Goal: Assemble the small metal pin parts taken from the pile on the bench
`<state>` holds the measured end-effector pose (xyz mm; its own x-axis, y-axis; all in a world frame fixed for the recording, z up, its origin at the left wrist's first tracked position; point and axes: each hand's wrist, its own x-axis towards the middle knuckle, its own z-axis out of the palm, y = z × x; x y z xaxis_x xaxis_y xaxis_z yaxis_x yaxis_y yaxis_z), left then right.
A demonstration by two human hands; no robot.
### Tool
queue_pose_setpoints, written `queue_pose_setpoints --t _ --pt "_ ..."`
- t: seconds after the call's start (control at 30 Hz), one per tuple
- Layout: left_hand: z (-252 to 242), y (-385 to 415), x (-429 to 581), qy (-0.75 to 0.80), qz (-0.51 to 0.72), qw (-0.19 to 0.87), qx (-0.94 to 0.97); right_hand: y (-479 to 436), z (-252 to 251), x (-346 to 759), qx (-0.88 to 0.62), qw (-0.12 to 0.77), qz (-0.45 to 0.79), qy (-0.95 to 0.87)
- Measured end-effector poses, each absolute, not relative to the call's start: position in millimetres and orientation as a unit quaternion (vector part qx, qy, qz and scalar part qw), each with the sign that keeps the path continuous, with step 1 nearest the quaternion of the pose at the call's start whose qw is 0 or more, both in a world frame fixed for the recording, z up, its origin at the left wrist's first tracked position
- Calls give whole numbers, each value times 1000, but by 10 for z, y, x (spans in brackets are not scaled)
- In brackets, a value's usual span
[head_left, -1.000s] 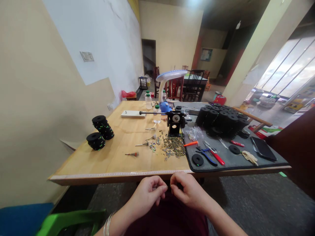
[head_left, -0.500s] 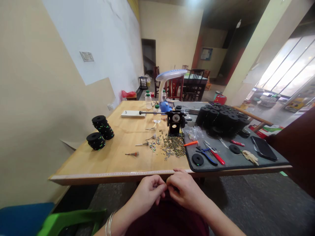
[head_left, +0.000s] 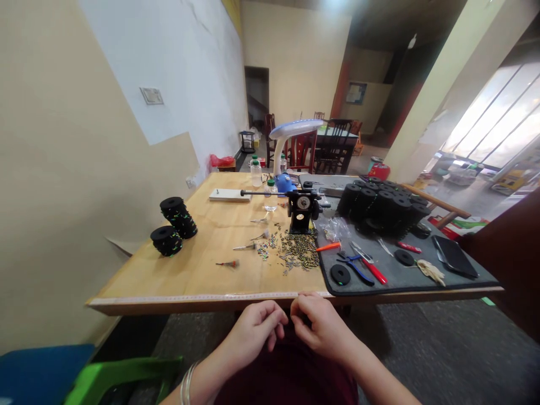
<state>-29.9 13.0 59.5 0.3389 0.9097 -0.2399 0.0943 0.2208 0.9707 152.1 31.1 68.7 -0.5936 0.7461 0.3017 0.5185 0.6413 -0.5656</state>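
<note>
My left hand and my right hand meet below the front edge of the wooden table, over my lap. Both have their fingers curled into a pinch, fingertips almost touching each other. Whatever they pinch is too small to make out. A bangle sits on my left wrist. On the table in front lie a heap of small metal pieces and a black hand-crank winder with a long rod.
Black spools are stacked at the left and massed at the back right. A grey mat holds pliers, screwdrivers, black discs, a dark phone. A desk lamp and bottles stand behind. A green chair is lower left.
My hands stay together at the table edge; the right hand's fingers shifted slightly against the left. The view drifted a little to the right.
</note>
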Motion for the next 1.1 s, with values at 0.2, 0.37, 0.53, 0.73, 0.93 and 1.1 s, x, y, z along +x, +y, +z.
queue_pose_setpoints --t 0.2,0.37,0.53,0.73,0.93,1.1 --pt "616 146 -315 473 323 664 480 317 682 1539 -370 265 226 -861" --pt "605 152 -293 466 333 635 518 308 699 1542 -366 264 226 -863" --pt "582 154 -285 474 325 624 530 305 692 1536 -339 266 231 -872" --pt "583 141 -292 472 312 631 531 310 697 1552 -335 260 229 -876" --pt "566 135 -302 460 309 635 538 299 711 1572 -336 260 237 -873" --pt "601 123 -315 459 297 637 544 299 702 1576 -335 266 241 -871"
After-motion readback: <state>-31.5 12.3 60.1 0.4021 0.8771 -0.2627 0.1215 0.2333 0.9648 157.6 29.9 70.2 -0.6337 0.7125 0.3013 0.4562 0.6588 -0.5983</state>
